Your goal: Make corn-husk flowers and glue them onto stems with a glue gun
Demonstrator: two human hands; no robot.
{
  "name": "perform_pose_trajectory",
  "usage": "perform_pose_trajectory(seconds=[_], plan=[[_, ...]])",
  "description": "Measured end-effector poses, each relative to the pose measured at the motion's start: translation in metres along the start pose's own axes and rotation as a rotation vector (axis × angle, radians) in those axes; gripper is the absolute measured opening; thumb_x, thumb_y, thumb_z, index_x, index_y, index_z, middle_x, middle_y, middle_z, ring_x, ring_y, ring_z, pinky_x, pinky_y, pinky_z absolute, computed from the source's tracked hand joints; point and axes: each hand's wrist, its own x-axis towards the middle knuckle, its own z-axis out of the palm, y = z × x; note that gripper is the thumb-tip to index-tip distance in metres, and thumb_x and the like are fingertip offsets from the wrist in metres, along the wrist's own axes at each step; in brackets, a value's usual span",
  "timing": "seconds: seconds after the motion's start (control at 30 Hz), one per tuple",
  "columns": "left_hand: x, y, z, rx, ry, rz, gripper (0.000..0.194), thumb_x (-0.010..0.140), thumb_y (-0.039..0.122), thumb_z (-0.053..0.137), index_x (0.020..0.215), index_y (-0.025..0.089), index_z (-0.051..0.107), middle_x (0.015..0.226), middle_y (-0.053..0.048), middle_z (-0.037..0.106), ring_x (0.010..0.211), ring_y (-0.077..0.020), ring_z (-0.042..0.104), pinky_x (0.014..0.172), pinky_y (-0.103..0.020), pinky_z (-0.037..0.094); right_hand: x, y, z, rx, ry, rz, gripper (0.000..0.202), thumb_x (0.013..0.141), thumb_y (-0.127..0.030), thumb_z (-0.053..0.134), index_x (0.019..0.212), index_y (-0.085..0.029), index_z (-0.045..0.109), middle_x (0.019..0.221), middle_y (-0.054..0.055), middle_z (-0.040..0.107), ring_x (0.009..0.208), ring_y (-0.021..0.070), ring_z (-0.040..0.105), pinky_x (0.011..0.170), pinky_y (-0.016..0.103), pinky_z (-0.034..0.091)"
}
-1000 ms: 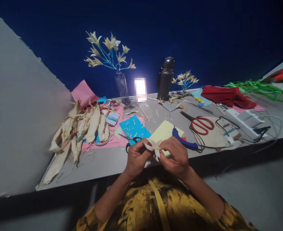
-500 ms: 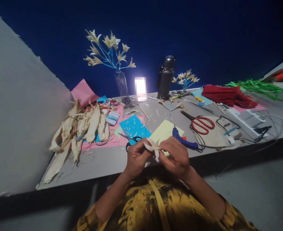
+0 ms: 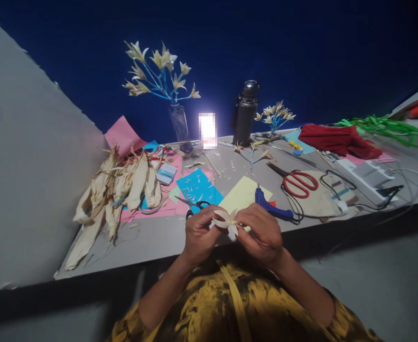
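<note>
Between my two hands, over the table's front edge, is a cream flower (image 3: 231, 221) with narrow pointed petals. My left hand (image 3: 201, 235) is closed, pinching petals on its left side. The fingers of my right hand (image 3: 262, 233) are closed on its right side, near the centre. Just beyond my left hand lie small dark-handled scissors (image 3: 199, 205). A blue glue gun (image 3: 274, 207) lies past my right hand. Pale yellow paper (image 3: 242, 194) and blue paper (image 3: 199, 187) with small cream petal pieces lie in front of both hands.
Dried husks (image 3: 119, 190) are heaped at left. A glass vase (image 3: 179, 127) with husk flowers and a dark flask (image 3: 246, 114) stand at the back. Red-handled scissors (image 3: 299, 184), a power strip (image 3: 361, 183), a red cloth (image 3: 337, 139) and green strips (image 3: 376, 128) lie at right.
My fingers have shifted slightly on the flower, and its petals look a little more spread towards me. Both hands keep their pinch, and nothing on the table has moved.
</note>
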Motion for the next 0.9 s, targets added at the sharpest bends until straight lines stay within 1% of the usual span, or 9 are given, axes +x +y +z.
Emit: perform_pose_trajectory(seconds=[0.13, 0.27, 0.37, 0.47, 0.57, 0.63, 0.7, 0.8, 0.9], plan=[[0.0, 0.005, 0.002, 0.034, 0.029, 0.0, 0.016, 0.083, 0.023, 0.068, 0.068, 0.019, 0.07, 0.072, -0.006, 0.069, 0.07, -0.0173, 0.062, 0.067, -0.029, 0.049, -0.004, 0.001, 0.0, 0.007, -0.007, 0.033, 0.015, 0.085, -0.007, 0.057, 0.086, -0.02, 0.064, 0.076, 0.005, 0.069, 0.068, 0.0184, 0.06, 0.063, 0.033, 0.045], [0.0, 0.003, 0.004, 0.016, 0.028, -0.033, 0.016, 0.081, 0.019, 0.068, 0.065, 0.018, 0.069, 0.072, -0.005, 0.068, 0.069, -0.016, 0.061, 0.065, -0.027, 0.049, -0.006, 0.003, 0.003, 0.036, 0.024, 0.051, 0.016, 0.084, -0.004, 0.059, 0.084, -0.02, 0.062, 0.074, 0.005, 0.068, 0.067, 0.0182, 0.059, 0.062, 0.033, 0.046], [0.001, 0.001, 0.005, -0.076, 0.014, -0.132, 0.018, 0.08, 0.018, 0.069, 0.062, 0.017, 0.068, 0.071, -0.004, 0.067, 0.068, -0.015, 0.061, 0.065, -0.026, 0.049, -0.004, 0.004, 0.004, 0.086, 0.071, 0.073, 0.017, 0.083, -0.002, 0.059, 0.083, -0.019, 0.061, 0.072, 0.005, 0.067, 0.066, 0.0182, 0.06, 0.062, 0.032, 0.046], [0.003, -0.003, 0.006, -0.21, -0.003, -0.267, 0.012, 0.074, 0.019, 0.075, 0.064, 0.016, 0.068, 0.073, -0.004, 0.067, 0.065, -0.014, 0.061, 0.061, -0.025, 0.049, -0.001, 0.005, 0.004, 0.12, 0.108, 0.083, 0.018, 0.082, -0.001, 0.06, 0.083, -0.019, 0.061, 0.071, 0.005, 0.066, 0.065, 0.0179, 0.059, 0.062, 0.032, 0.046], [0.003, -0.009, 0.007, -0.33, 0.046, -0.383, 0.013, 0.065, 0.02, 0.08, 0.07, 0.016, 0.07, 0.077, -0.003, 0.068, 0.059, -0.0121, 0.06, 0.056, -0.024, 0.049, -0.001, 0.005, 0.004, 0.146, 0.117, 0.089, 0.018, 0.081, -0.002, 0.061, 0.084, -0.019, 0.062, 0.071, 0.004, 0.065, 0.065, 0.0174, 0.058, 0.06, 0.031, 0.046], [0.001, -0.013, 0.009, -0.408, 0.071, -0.466, 0.014, 0.066, 0.021, 0.08, 0.074, 0.016, 0.07, 0.073, -0.001, 0.067, 0.053, -0.0101, 0.057, 0.053, -0.023, 0.048, -0.001, 0.004, 0.005, 0.155, 0.114, 0.096, 0.017, 0.081, -0.003, 0.061, 0.084, -0.019, 0.063, 0.071, 0.005, 0.066, 0.064, 0.0173, 0.058, 0.059, 0.03, 0.046], [0.0, -0.016, 0.011, -0.465, 0.071, -0.54, 0.015, 0.065, 0.021, 0.079, 0.075, 0.016, 0.069, 0.068, 0.001, 0.065, 0.051, -0.0099, 0.056, 0.053, -0.023, 0.047, -0.002, 0.004, 0.006, 0.15, 0.11, 0.1, 0.016, 0.08, -0.004, 0.061, 0.084, -0.019, 0.064, 0.071, 0.005, 0.067, 0.064, 0.0177, 0.058, 0.059, 0.031, 0.046], [0.0, -0.016, 0.013, -0.488, 0.065, -0.597, 0.018, 0.06, 0.019, 0.08, 0.074, 0.016, 0.069, 0.062, 0.001, 0.064, 0.052, -0.0119, 0.057, 0.054, -0.024, 0.047, -0.002, 0.003, 0.007, 0.117, 0.113, 0.097, 0.016, 0.081, -0.005, 0.06, 0.081, -0.02, 0.064, 0.069, 0.004, 0.067, 0.064, 0.0181, 0.059, 0.061, 0.032, 0.046], [0.0, -0.015, 0.014, -0.478, 0.032, -0.574, 0.012, 0.062, 0.02, 0.077, 0.071, 0.015, 0.069, 0.061, 0.0, 0.063, 0.054, -0.0124, 0.056, 0.058, -0.025, 0.047, 0.0, 0.002, 0.007, 0.077, 0.122, 0.091, 0.016, 0.082, -0.006, 0.059, 0.079, -0.021, 0.063, 0.067, 0.003, 0.066, 0.063, 0.0176, 0.059, 0.06, 0.032, 0.045]])
